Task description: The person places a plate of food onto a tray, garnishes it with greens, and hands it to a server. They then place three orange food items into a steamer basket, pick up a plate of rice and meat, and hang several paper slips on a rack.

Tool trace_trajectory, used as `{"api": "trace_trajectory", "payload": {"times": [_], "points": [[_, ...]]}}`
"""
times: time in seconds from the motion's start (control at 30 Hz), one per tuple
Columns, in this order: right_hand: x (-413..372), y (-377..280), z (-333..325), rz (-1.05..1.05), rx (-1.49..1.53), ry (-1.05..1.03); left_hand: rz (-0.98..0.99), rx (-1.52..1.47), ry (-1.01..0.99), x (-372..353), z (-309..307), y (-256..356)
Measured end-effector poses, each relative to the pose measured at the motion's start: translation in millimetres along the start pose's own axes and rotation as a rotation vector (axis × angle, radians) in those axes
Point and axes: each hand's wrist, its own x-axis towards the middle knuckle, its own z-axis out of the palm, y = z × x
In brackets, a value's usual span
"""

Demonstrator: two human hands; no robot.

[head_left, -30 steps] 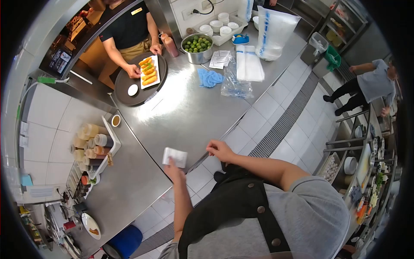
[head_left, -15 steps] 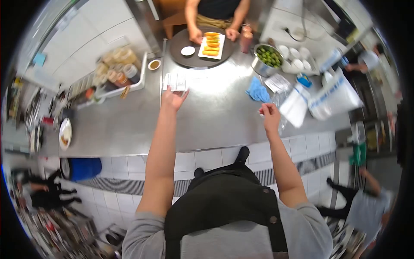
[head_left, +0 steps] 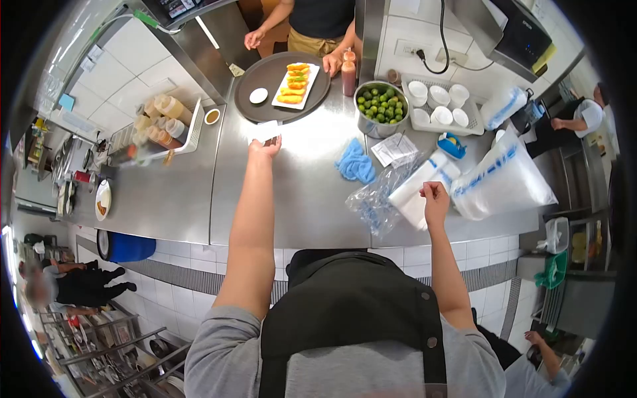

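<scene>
My left hand [head_left: 265, 147] reaches over the steel counter, its fingers closed on a small white slip [head_left: 267, 129] near the tray's front edge. Past it lies a round dark tray [head_left: 245, 106] with a white rectangular plate [head_left: 304, 98] of golden rolls [head_left: 292, 91] and a small white dish [head_left: 259, 96]. My right hand [head_left: 435, 196] hovers with curled fingers over a stack of white plastic bags [head_left: 415, 204]. Whatever its fingertips may pinch is too small to make out. Left of that hand is crumpled clear plastic [head_left: 375, 202].
Across the counter a person's hand [head_left: 333, 63] touches the tray's right side. A pot of green limes [head_left: 378, 126], a sauce bottle [head_left: 348, 76], a crate of cups [head_left: 464, 123], a blue cloth [head_left: 356, 162] and a large bag pack [head_left: 504, 179] stand right. Left is a bottle crate [head_left: 192, 136].
My right hand has moved right, over the white bags. My left hand is closer to the tray with the slip. The person opposite has lifted one hand off the tray. The view has shifted.
</scene>
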Motion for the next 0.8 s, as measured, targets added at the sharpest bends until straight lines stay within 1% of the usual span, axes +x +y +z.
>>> {"api": "trace_trajectory", "payload": {"times": [0.03, 0.07, 0.17, 0.2, 0.3, 0.33, 0.43, 0.47, 0.5, 0.53, 0.57, 0.63, 0.67, 0.77, 0.8], "points": [[11, -1, -5, -0.009, -0.004, 0.012, 0.003, 0.01, -0.014, -1, 2, -5], [24, -1, -10, -0.027, -0.045, -0.018, -0.03, -0.024, 0.023, -2, 5, -8], [56, -7, -6, -0.18, -0.082, 0.12, 0.046, 0.014, 0.088, -10, 20, -19], [67, -2, -4, -0.154, -0.087, 0.148, 0.068, 0.039, 0.05, -14, 27, -20], [106, 25, 0, -0.107, -0.236, 0.423, 0.101, 0.064, 0.018, -17, 45, -18], [121, 40, -5, -0.116, -0.301, 0.44, 0.087, 0.047, 0.002, -13, 48, -15], [148, 60, -9, -0.152, -0.577, 0.576, 0.04, 0.003, -0.016, 4, 49, -6], [157, 65, -8, -0.166, -0.522, 0.636, 0.028, -0.013, -0.004, 7, 48, -3], [166, 69, -8, -0.18, -0.564, 0.653, 0.017, -0.03, 0.009, 10, 47, 0], [175, 79, -11, -0.192, -0.608, 0.669, 0.078, 0.06, 0.024, 6, 48, -2], [182, 87, -12, -0.205, -0.652, 0.687, 0.083, 0.059, 0.025, 10, 45, 0], [190, 102, -10, -0.121, -0.689, 0.606, 0.087, 0.06, 0.016, 19, 41, 6], [193, 102, -9, -0.081, -0.707, 0.569, 0.073, 0.062, 0.056, 26, 40, 7], [185, 88, -8, -0.092, -0.712, 0.569, 0.009, 0.034, 0.033, 41, 37, 10], [182, 77, -5, 0.023, -0.724, 0.557, 0.02, 0.082, 0.004, 43, 38, 7]]}}
